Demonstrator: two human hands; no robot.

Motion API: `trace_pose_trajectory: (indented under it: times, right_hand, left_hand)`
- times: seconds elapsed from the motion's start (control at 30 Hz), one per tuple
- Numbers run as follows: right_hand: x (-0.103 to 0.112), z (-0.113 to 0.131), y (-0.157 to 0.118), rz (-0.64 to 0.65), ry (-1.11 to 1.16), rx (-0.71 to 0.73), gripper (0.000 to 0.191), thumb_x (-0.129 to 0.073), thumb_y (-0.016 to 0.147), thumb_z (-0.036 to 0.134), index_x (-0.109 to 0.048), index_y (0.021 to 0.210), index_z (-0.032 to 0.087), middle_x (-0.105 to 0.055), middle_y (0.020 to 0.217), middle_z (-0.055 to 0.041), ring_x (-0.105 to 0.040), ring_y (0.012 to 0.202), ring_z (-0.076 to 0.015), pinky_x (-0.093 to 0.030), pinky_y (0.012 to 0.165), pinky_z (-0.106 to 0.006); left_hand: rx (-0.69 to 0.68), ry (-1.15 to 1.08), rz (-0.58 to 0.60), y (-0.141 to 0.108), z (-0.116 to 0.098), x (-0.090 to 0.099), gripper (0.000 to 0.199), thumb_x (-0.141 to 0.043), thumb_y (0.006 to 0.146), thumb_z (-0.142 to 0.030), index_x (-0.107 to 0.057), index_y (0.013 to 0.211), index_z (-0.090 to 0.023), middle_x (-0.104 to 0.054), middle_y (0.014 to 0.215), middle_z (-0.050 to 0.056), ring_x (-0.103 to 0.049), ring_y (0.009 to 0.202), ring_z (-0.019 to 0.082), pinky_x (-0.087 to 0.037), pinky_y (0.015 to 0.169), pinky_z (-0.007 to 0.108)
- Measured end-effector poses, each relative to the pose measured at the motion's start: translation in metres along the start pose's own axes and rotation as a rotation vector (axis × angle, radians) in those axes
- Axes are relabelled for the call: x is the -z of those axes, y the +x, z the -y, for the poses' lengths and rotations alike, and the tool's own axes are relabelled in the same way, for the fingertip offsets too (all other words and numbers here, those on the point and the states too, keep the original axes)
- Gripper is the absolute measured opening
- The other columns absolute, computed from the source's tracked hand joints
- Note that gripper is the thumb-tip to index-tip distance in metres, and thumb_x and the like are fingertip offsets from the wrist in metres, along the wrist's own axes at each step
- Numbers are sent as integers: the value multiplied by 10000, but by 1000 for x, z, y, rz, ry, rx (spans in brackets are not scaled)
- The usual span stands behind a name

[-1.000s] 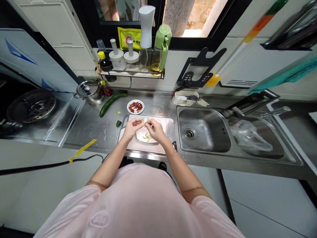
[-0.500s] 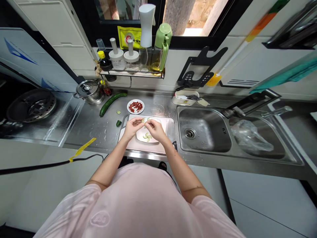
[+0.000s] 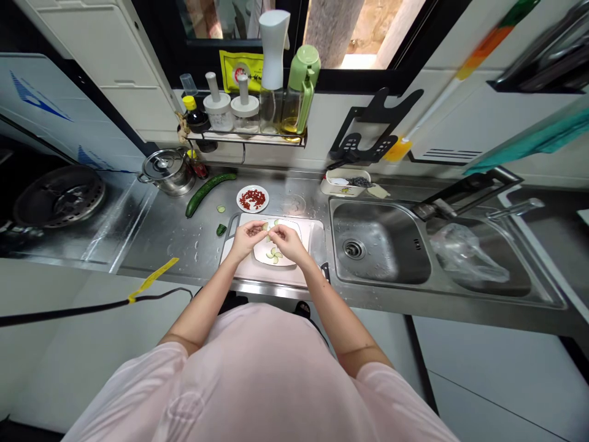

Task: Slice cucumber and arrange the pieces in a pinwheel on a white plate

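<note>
Both hands meet over a white plate (image 3: 262, 253) that stands on a pale cutting board (image 3: 243, 275). My left hand (image 3: 248, 238) is closed in a pinch, with a bit of pale green cucumber slice (image 3: 265, 226) showing at its fingertips. Close beside it, my right hand (image 3: 288, 241) also pinches, its fingertips at a small cucumber slice mostly hidden by the fingers. Below them on the plate, several thin cucumber slices (image 3: 275, 254) fan out like a flower. More slices lie partly hidden at the plate's far side.
Behind the board is a small plate of chopped red pieces (image 3: 253, 198). A whole cucumber (image 3: 207, 193), a cut cucumber end (image 3: 221, 229) and a lidded pot (image 3: 166, 172) are to the left. A knife handle (image 3: 325, 271) shows at the board's right, before the sink (image 3: 381, 239).
My hands stay over the plate and the fingertips have shifted only slightly. The slice arrangement on the plate looks the same.
</note>
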State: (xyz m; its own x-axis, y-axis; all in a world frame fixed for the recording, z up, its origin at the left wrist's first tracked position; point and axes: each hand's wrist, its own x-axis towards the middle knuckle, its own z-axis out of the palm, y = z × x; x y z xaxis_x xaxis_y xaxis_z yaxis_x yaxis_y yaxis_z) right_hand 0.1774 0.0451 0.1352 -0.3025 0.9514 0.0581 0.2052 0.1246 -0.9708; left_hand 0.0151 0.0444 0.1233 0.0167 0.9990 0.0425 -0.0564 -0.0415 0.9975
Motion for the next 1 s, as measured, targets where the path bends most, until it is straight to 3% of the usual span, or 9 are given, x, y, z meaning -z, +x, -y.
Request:
trace_pose_trajectory:
  times: [0.73,0.87,1.0]
  right_hand:
    - [-13,-49,15,58,31,-148,251,-539,756,395,-574,759,146,-572,651,-1,-535,589,-111,-437,567,-219]
    - [-15,-63,22,36,-66,-176,207,-527,760,348,-584,758,149,-595,668,1,-537,593,-108,-426,580,-212]
    - [-19,-74,30,41,-228,-232,169,-511,778,286,-605,772,146,-616,692,3,-550,630,-105,-405,593,-193]
  left_hand:
    - [63,73,36,9,38,7,394,-742,620,-351,-654,930,-125,-664,814,53,-604,714,121,-484,724,272]
    - [72,119,70,20,48,14,392,-730,628,-328,-653,960,-135,-622,720,10,-567,660,97,-464,688,243]
    - [125,183,89,33,64,23,336,-694,648,-321,-670,919,-124,-642,778,38,-569,688,105,-455,706,249]
